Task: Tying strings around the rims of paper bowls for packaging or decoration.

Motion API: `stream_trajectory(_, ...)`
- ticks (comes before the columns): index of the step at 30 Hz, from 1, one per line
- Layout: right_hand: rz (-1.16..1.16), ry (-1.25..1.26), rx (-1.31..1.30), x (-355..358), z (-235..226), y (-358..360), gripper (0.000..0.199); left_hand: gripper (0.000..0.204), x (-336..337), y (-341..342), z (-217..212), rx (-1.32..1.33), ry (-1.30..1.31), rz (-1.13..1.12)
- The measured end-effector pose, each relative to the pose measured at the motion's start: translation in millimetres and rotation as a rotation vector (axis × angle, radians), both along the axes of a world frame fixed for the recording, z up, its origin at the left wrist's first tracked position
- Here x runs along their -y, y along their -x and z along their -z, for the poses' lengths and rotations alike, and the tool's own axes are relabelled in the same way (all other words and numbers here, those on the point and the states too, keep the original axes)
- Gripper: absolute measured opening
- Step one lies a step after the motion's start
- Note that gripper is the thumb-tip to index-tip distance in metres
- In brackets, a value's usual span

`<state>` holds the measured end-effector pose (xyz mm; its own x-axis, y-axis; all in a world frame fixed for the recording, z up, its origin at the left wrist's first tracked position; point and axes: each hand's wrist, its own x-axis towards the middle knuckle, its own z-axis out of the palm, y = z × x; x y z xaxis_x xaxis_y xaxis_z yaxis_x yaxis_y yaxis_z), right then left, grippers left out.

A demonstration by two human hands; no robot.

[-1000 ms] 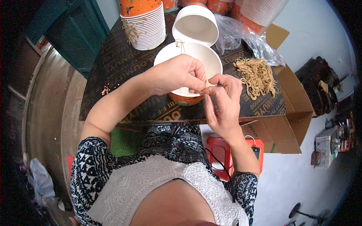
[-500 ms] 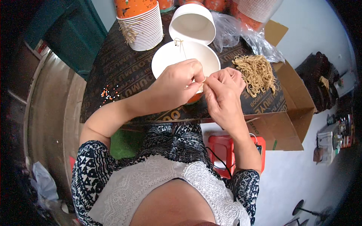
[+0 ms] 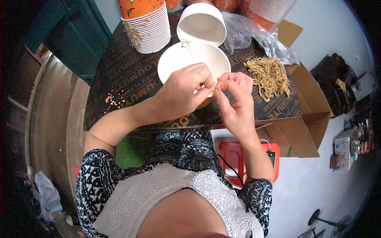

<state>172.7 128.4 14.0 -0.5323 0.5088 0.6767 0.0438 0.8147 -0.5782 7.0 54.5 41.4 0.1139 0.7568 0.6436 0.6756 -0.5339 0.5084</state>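
Note:
A paper bucket, white inside and orange outside, stands at the near edge of the table with its mouth toward me. A thin tan cord is looped at its far rim and hangs down inside. At the near rim my left hand pinches the cord with thumb and forefinger. My right hand meets it there, fingertips closed on the same cord. Only a tiny bit of cord shows between the fingertips; the near rim is mostly hidden behind the hands.
Behind lies another white bucket on its side. A stack of buckets stands at the left, near small coloured beads. At the right are a pile of tan cords, clear plastic bags and a cardboard box.
My right hand has shifted slightly and its fingers have opened out a little from the tighter curl. The bucket sits slightly further left in view. My left hand keeps its pinch.

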Motion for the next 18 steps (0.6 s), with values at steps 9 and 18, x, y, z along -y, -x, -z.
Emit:
stream_trajectory(9,0.065,-0.218,-0.109,16,1,1,0.016,0.007,-1,11,-17,0.247,0.514,-0.012)
stream_trajectory(18,-0.042,-0.112,-0.082,18,9,-7,0.011,0.012,-10,20,-9,0.154,0.410,-0.163)
